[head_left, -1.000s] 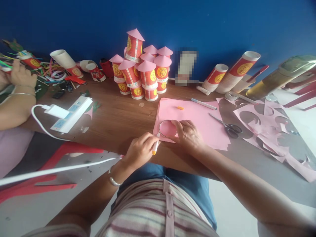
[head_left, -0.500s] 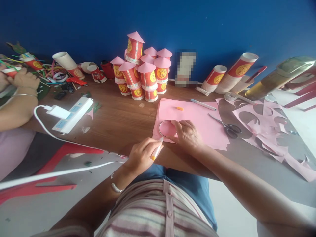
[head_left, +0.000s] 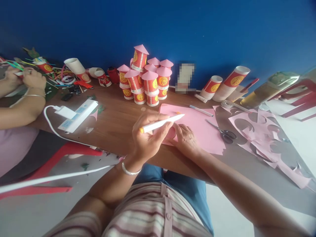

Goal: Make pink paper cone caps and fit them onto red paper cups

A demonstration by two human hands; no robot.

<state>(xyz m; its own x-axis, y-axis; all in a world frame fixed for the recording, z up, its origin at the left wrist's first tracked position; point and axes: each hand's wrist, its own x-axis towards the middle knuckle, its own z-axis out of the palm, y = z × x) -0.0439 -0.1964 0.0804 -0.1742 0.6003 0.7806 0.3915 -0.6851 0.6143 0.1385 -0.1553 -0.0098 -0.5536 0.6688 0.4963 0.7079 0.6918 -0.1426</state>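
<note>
My left hand (head_left: 148, 138) grips a white marker (head_left: 159, 124) with an orange end, raised above the pink paper (head_left: 204, 131), its tip pointing right. Thumb and fingers of my right hand (head_left: 186, 140) close on a thin ring (head_left: 173, 131) lying on the paper; my left hand hides much of the ring. A small orange cap (head_left: 178, 113) lies on the paper behind the marker tip. Toward the sheet's back edge rests a grey pen (head_left: 201, 110). Dark-handled scissors (head_left: 227, 135) lie at the paper's right edge.
Red paper cups with pink cone roofs (head_left: 151, 82) stand stacked at the back. A power strip (head_left: 78, 117) is on the left, near another person's hands (head_left: 33, 79). Cup stacks (head_left: 232, 82) lean at the back right, with pink paper scraps (head_left: 261, 131) in front.
My left hand has lifted the marker from the ring's near edge, up and over the paper, and turned it toward the right. My right hand stays at the ring. The view has shifted slightly.
</note>
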